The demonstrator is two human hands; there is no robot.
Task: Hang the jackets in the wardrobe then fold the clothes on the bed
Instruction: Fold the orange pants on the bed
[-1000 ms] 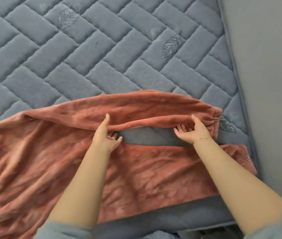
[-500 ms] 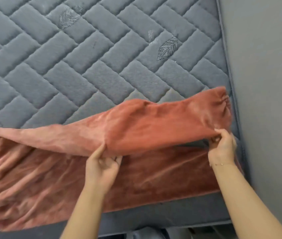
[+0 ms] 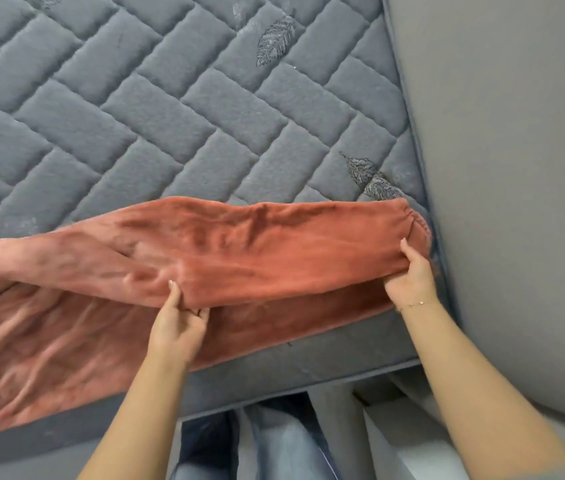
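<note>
A rust-pink fleece pair of trousers (image 3: 246, 251) lies across the near edge of the grey quilted bed (image 3: 170, 109). Its upper leg is lifted over the lower leg, with the gathered cuff at the far right. My left hand (image 3: 179, 320) pinches the lower edge of the raised leg near its middle. My right hand (image 3: 411, 271) grips the same leg just beside the cuff. The waist end runs out of view at the left.
A plain grey wall (image 3: 499, 168) rises right beside the bed's right edge. Below the mattress's front edge, my jeans-clad legs (image 3: 274, 445) stand on a pale floor. The far part of the bed shows embroidered leaf marks.
Both hands lifted the upper trouser leg and drew it toward me over the lower leg. My right hand slid right to the cuff. The gap of bed between the legs is covered.
</note>
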